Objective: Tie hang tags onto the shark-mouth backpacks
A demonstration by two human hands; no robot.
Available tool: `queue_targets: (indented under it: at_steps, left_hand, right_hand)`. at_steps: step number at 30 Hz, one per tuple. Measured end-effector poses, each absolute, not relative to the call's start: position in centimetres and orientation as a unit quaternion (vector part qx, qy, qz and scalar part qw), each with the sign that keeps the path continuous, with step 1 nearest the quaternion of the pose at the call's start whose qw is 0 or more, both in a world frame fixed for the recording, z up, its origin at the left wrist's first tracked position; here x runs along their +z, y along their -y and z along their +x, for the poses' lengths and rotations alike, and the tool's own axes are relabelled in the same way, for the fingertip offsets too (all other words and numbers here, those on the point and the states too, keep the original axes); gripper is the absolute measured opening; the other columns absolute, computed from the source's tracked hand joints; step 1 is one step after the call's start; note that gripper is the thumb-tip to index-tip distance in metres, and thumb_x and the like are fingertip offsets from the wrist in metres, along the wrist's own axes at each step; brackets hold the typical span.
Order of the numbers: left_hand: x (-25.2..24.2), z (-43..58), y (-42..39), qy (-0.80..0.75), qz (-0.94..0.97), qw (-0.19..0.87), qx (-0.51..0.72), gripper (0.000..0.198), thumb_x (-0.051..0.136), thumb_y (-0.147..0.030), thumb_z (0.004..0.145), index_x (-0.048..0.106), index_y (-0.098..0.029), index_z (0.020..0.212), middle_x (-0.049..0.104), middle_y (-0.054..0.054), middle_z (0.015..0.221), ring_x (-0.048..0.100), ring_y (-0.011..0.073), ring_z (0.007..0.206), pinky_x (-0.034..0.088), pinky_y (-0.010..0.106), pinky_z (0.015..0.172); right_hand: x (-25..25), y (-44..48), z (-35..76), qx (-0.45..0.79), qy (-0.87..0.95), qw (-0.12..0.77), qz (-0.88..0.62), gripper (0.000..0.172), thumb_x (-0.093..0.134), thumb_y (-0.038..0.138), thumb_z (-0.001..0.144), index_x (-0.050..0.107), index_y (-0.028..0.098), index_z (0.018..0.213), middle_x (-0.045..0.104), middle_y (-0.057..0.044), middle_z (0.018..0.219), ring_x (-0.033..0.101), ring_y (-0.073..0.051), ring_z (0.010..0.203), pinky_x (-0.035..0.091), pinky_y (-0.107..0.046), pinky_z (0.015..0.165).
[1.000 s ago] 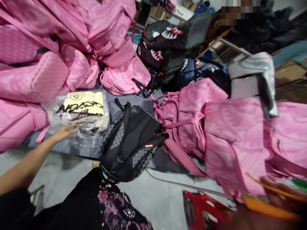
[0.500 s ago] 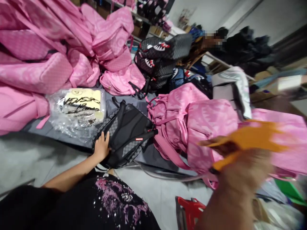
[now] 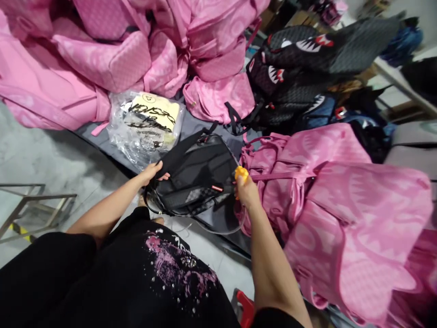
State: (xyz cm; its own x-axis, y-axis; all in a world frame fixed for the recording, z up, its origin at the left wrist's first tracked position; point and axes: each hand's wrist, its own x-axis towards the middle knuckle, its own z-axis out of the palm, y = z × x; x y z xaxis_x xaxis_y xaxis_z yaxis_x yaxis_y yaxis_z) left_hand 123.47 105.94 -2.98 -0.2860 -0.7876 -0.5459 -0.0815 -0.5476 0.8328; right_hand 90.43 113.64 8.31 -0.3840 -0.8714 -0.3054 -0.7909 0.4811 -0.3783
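A black backpack [image 3: 205, 171] with grey checked panels and a small red-and-white label lies on the grey-covered table, strap side up. My left hand [image 3: 155, 174] is closed on its shoulder strap at the near left, thumb on top. At the bag's right edge, my right hand [image 3: 246, 191] is wrapped round an orange tool [image 3: 241, 173], mostly hidden by the fingers. A thin clear hose [image 3: 218, 231] curves below the bag up towards that hand. To the left of the bag lies a clear plastic packet [image 3: 146, 120] with a printed yellowish item inside.
Pink backpacks are heaped at the back left [image 3: 112, 59] and stand close on the right [image 3: 372, 205]. Black shark-face bags [image 3: 327, 50] are stacked behind. A metal frame [image 3: 37, 200] stands on the floor at left; something red [image 3: 245, 307] is low near my right arm.
My right hand has come in from the right with the orange tool to the backpack's right edge. My left hand has shifted onto the strap. The view has turned.
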Motion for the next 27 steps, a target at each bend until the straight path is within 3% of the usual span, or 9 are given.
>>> queue_targets:
  at_steps: [4,7,12,16,19,22,25,27]
  left_hand:
    - [-4.2,123.5,-104.0,0.331,0.557,0.225,-0.728,0.057,0.042,-0.061,0.096,0.061,-0.007,0.103,0.074,0.021,0.082,0.072,0.021,0.066,0.051,0.024,0.052]
    - [-4.7,123.2,-103.6,0.301,0.568,0.198,-0.74,0.054,0.04,-0.057,0.098,0.06,-0.007,0.103,0.074,0.02,0.078,0.072,0.0213,0.065,0.051,0.024,0.051]
    - [-4.6,123.0,-102.9,0.295,0.589,0.141,-0.739,0.05,0.029,-0.043,0.103,0.062,-0.005,0.099,0.073,0.02,0.075,0.07,0.0199,0.062,0.049,0.024,0.049]
    - [-4.1,122.6,-103.3,0.35,0.609,0.12,-0.701,0.047,0.029,-0.039,0.103,0.061,-0.005,0.107,0.072,0.019,0.08,0.068,0.02,0.061,0.05,0.026,0.053]
    - [-3.8,121.5,-105.4,0.43,0.617,0.138,-0.644,0.042,0.045,-0.041,0.099,0.058,-0.014,0.128,0.071,0.017,0.105,0.07,0.0254,0.087,0.054,0.034,0.076]
    - [-4.0,120.0,-107.9,0.639,0.595,0.123,-0.473,0.058,0.062,-0.037,0.09,0.046,-0.032,0.146,0.052,0.015,0.14,0.053,0.0352,0.125,0.041,0.048,0.103]
    - [-4.2,119.2,-109.3,0.812,0.52,0.032,-0.261,0.065,0.064,-0.04,0.089,0.041,-0.035,0.149,0.035,0.018,0.154,0.043,0.0418,0.131,0.036,0.056,0.104]
    - [-3.9,118.9,-109.6,0.844,0.495,0.017,-0.206,0.058,0.059,-0.041,0.092,0.046,-0.03,0.147,0.026,0.019,0.159,0.035,0.0424,0.136,0.032,0.057,0.107]
  right_hand:
    - [8.5,-111.6,93.7,0.026,-0.708,0.296,-0.641,0.043,0.043,0.044,0.099,0.059,0.017,0.127,0.073,-0.011,0.097,0.07,-0.022,0.09,0.051,-0.028,0.075]
    - [8.9,-110.7,94.5,0.03,-0.749,0.262,-0.608,0.045,0.042,0.043,0.099,0.057,0.014,0.131,0.073,-0.013,0.1,0.07,-0.023,0.093,0.052,-0.03,0.078]
    - [9.4,-108.9,93.9,0.027,-0.7,0.313,-0.641,0.05,0.045,0.046,0.098,0.056,0.015,0.136,0.073,-0.011,0.104,0.07,-0.024,0.096,0.053,-0.032,0.084]
    - [10.0,-108.1,94.2,0.014,-0.728,0.253,-0.637,0.049,0.044,0.044,0.098,0.054,0.016,0.137,0.071,-0.014,0.113,0.068,-0.026,0.105,0.053,-0.032,0.086]
    - [10.8,-108.2,94.2,0.016,-0.749,0.224,-0.624,0.046,0.045,0.042,0.098,0.055,0.016,0.134,0.071,-0.014,0.113,0.068,-0.027,0.106,0.052,-0.033,0.086]
    - [11.8,-109.1,93.7,0.052,-0.724,0.266,-0.635,0.043,0.044,0.04,0.098,0.056,0.016,0.132,0.072,-0.013,0.109,0.07,-0.026,0.097,0.053,-0.032,0.083]
    - [12.9,-110.5,92.6,0.116,-0.746,0.247,-0.608,0.041,0.045,0.039,0.099,0.058,0.015,0.13,0.073,-0.013,0.105,0.07,-0.026,0.094,0.052,-0.033,0.081]
    - [13.5,-111.5,91.7,0.139,-0.785,0.192,-0.572,0.042,0.047,0.042,0.098,0.06,0.013,0.126,0.073,-0.015,0.098,0.07,-0.028,0.094,0.052,-0.034,0.081]
